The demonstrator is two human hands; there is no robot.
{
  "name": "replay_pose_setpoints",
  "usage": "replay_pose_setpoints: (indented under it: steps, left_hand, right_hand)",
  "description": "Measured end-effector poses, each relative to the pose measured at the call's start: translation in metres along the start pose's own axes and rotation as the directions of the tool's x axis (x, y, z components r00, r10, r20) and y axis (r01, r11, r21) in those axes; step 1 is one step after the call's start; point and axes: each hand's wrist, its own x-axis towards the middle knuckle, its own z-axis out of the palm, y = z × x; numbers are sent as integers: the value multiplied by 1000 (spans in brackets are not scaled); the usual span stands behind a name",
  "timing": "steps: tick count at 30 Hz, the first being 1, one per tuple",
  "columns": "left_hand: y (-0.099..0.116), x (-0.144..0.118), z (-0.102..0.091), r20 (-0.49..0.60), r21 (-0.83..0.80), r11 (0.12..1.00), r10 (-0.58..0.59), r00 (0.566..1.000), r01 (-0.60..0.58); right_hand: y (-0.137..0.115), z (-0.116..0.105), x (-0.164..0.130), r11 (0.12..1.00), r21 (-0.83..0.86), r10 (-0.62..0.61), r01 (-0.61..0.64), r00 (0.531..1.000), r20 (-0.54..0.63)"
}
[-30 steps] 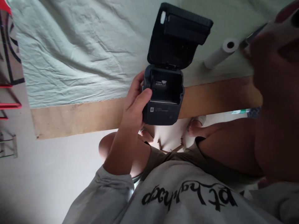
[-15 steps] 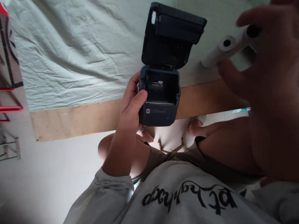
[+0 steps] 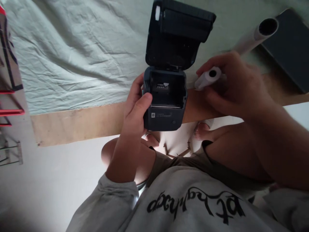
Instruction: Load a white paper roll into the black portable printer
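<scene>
Down came the right hand [image 3: 238, 87], pinching a paper roll [image 3: 207, 78]; the left hand [image 3: 135, 111] gripped the open printer [image 3: 166, 96], its label unreadable.

- Right hand [image 3: 238, 85]: a second ago raised close to the camera, blurred; now lowered at the worktop's front edge, just right of the printer [image 3: 166, 96].
- Small paper roll [image 3: 207, 78]: earlier lying free on the cloth; now pinched in the right hand's grip, lifted, nearer the printer's open bay.
- Second, longer roll [image 3: 256, 35] and dark flat device [image 3: 287, 45] at the far right: now uncovered.
</scene>
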Motion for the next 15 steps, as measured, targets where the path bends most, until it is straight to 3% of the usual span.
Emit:
replay_pose_setpoints:
  steps: [8, 12, 15]
  left_hand:
    - [1, -1, 4, -3, -1, 1000, -2, 1000, 2]
    - [0, -1, 1, 11, 16, 1000, -10, 1000, 10]
    - [-1, 0, -1, 14, 36, 999, -3, 1000, 3]
  right_hand:
    - [0, 6, 5, 997, -54, 50, -48, 998, 45]
    - [2, 5, 5, 999, 38, 35, -32, 997, -65]
    - [-2, -1, 5, 960, 274, 115, -61, 976, -187]
